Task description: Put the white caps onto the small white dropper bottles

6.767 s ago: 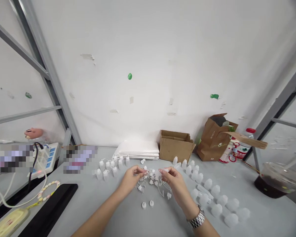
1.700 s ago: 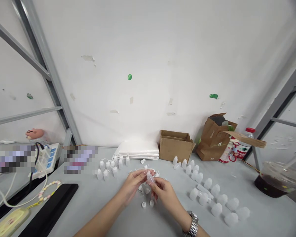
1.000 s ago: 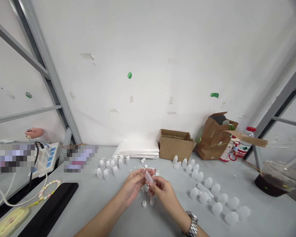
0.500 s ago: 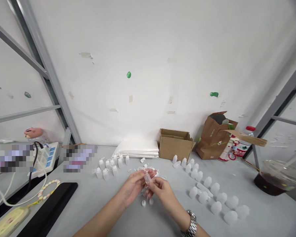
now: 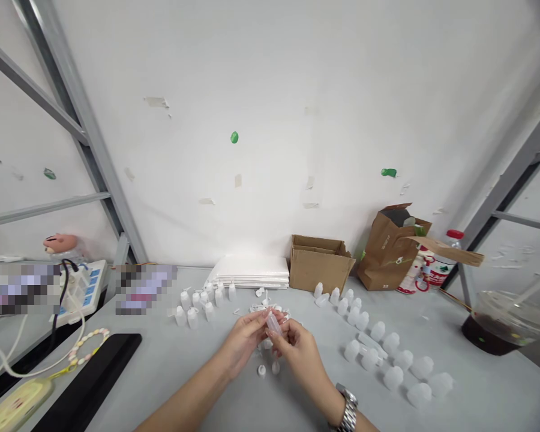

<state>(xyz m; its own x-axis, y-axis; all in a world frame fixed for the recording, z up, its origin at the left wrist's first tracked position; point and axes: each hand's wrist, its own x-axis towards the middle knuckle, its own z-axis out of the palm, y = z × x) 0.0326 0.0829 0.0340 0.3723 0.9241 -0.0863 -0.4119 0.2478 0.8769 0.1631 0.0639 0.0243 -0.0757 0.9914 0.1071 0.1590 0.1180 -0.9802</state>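
A small translucent plastic bottle (image 5: pixel 274 324) is held tilted between my two hands above the table. My left hand (image 5: pixel 246 337) pinches its upper end, where the fingers partly hide whatever sits on the bottle's mouth. Lower down, my right hand (image 5: pixel 297 345) grips the body with thumb and fingers. Behind and under the hands lies a pile of small white caps (image 5: pixel 257 308), partly covered. Two loose white pieces, one a cap (image 5: pixel 261 371), lie just in front of my hands.
Capped white bottles (image 5: pixel 192 318) stand in a group on the left. Several translucent bottles (image 5: pixel 393 378) spread across the right, some lying down. Behind are white flat packs (image 5: pixel 249 273), a cardboard box (image 5: pixel 319 264) and a paper bag (image 5: pixel 382 252). A drink cup (image 5: pixel 490 333) stands far right.
The bottle has turned slightly in my hands and shows more of its body. My fingers have closed in around it; both hands remain in nearly the same place.
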